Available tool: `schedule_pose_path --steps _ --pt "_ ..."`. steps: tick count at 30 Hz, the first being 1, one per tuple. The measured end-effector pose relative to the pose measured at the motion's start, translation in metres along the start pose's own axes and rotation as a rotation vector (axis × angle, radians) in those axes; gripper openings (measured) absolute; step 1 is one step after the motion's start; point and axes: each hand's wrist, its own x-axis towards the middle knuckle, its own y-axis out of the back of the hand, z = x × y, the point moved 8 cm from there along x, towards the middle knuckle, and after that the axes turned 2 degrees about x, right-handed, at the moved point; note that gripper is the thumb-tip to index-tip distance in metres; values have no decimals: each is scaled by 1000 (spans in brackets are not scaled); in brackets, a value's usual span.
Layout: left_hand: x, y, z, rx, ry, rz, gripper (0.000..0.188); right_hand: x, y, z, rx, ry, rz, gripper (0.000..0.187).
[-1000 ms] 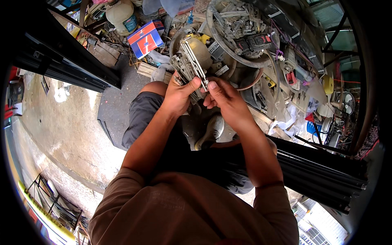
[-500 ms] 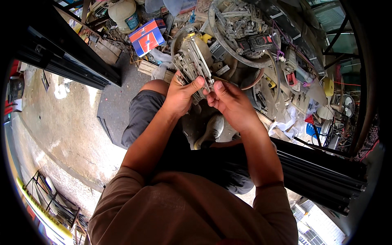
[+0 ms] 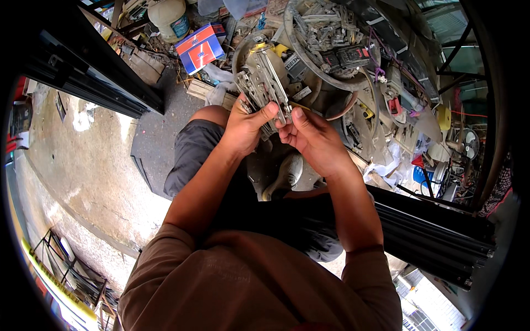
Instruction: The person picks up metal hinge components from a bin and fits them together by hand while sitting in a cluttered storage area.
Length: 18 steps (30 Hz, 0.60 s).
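Note:
Both hands are raised in front of my knees, close together. My left hand (image 3: pixel 244 128) is closed round the lower part of a bundle of long, narrow metal hardware strips (image 3: pixel 269 77), with its thumb across the front. The strips stand slanted, their far ends pointing away from me, and show slots and small joints. My right hand (image 3: pixel 310 137) pinches the near end of the bundle between thumb and curled fingers. Those fingers partly hide what lies in the pinch.
A large round basin (image 3: pixel 353 84) full of metal parts stands beyond my right hand. A blue and orange box (image 3: pixel 201 49) lies ahead to the left, near a white bucket (image 3: pixel 168 19). Dark metal profiles (image 3: pixel 436 237) run along the right side.
Very little differs. The near end of the strips and my right thumb have shifted slightly; both hands keep their hold.

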Motion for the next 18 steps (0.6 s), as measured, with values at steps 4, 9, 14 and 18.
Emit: schedule_pose_path --steps 4,9,14,18 --pt "-2 4 2 6 -7 36 25 0 -3 -1 -13 -6 6 42" --pt "-1 5 5 6 -6 24 26 0 -6 0 21 -13 -23 41" --pt "-2 -1 9 22 -28 11 24 -4 -8 -6 -56 20 -15 38" --pt "-2 0 8 17 -22 -18 24 -3 -6 -5 -90 22 -7 37"
